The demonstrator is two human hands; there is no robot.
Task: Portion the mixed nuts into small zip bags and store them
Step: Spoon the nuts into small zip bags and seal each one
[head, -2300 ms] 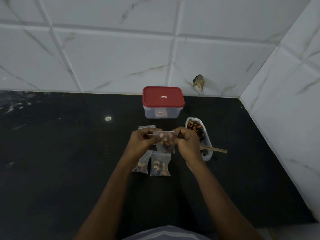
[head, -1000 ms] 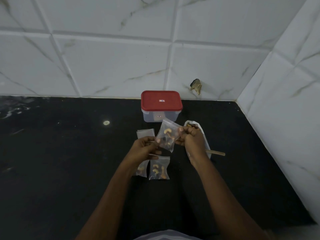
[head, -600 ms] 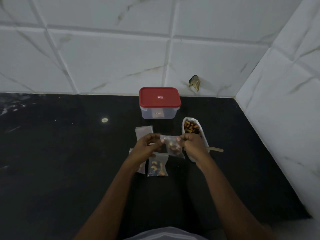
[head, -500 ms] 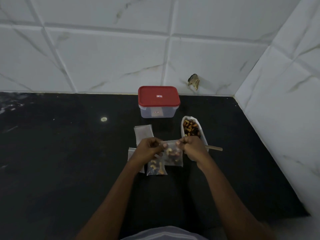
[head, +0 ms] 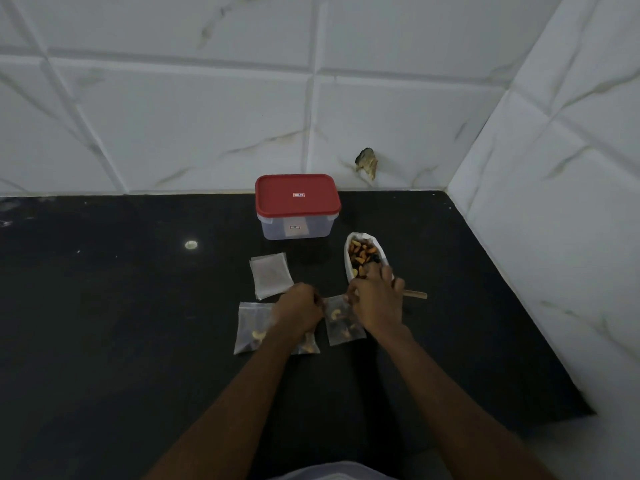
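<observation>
Leftmost on the black stone countertop [head: 104, 323] lies the first filled zip bag [head: 252, 327], small, clear and flat, with pale cashews and dark pieces gathered at its lower end. Just behind it rests a stack of empty clear zip bags [head: 272, 275]. Farther back, near the tiled wall, stands a rectangular clear plastic box with a red lid [head: 298, 202]; the lid is on and the contents cannot be made out.

The left hand [head: 299, 311] is curled, knuckles up. Its wrist covers most of the second filled zip bag [head: 308, 346], of which only the lower end with a few nuts shows. Between the two hands the third filled zip bag [head: 343, 323] lies on the countertop, holding a cashew and darker pieces; the left hand appears to pinch its upper left corner.

The right hand [head: 375, 299] has its fingers spread over the near end of a white oval dish [head: 360, 234], with the thumb at the bag's upper right corner. The dish holds mixed nuts [head: 362, 254], orange-brown and dark. A wooden handle [head: 415, 294] projects rightward from under this hand.
</observation>
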